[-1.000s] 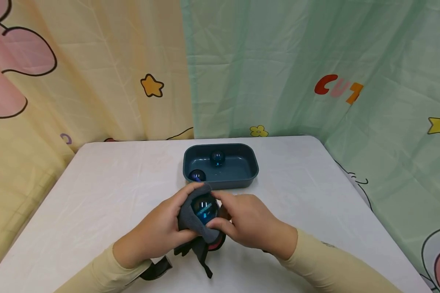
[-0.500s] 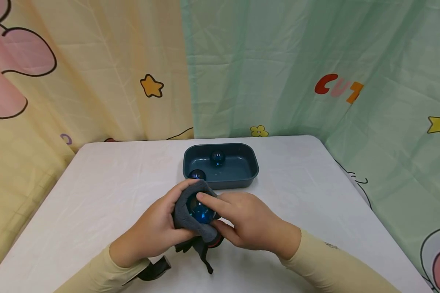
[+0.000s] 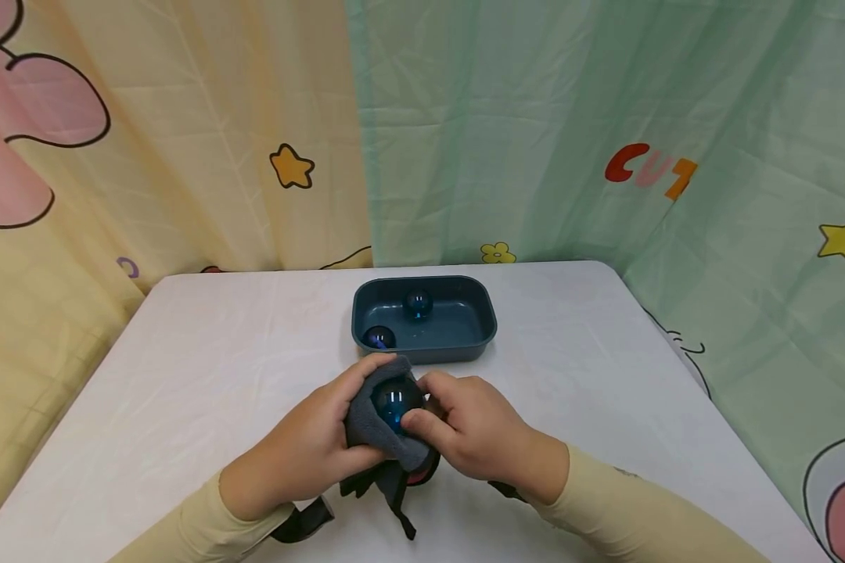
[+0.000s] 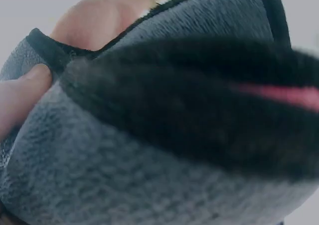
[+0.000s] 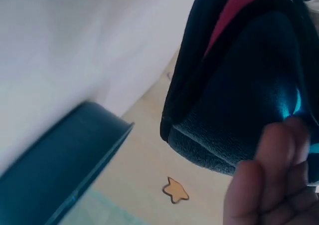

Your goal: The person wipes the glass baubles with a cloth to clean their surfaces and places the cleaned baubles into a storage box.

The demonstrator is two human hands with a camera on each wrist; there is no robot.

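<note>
A glossy, see-through blue ball sits in a folded grey fleece cloth with black trim. My left hand grips the cloth around the ball's left side. From the other side, my right hand holds the ball, its thumb on the front surface. Close up in the left wrist view, the fleece shows a black edge and a strip of pink, hiding the ball. The right wrist view has the right hand's fingers at the cloth, beside a bright blue glint.
Just beyond my hands stands a dark teal rectangular tray. Inside it lie one blue ball near the back and a darker ball at the front left corner. A white cloth covers the table, with printed curtains behind.
The right forefinger crossed over the ball half a second ago; now the thumb lies on its front. Ball and cloth have shifted slightly right and toward me since then. The tray is still.
</note>
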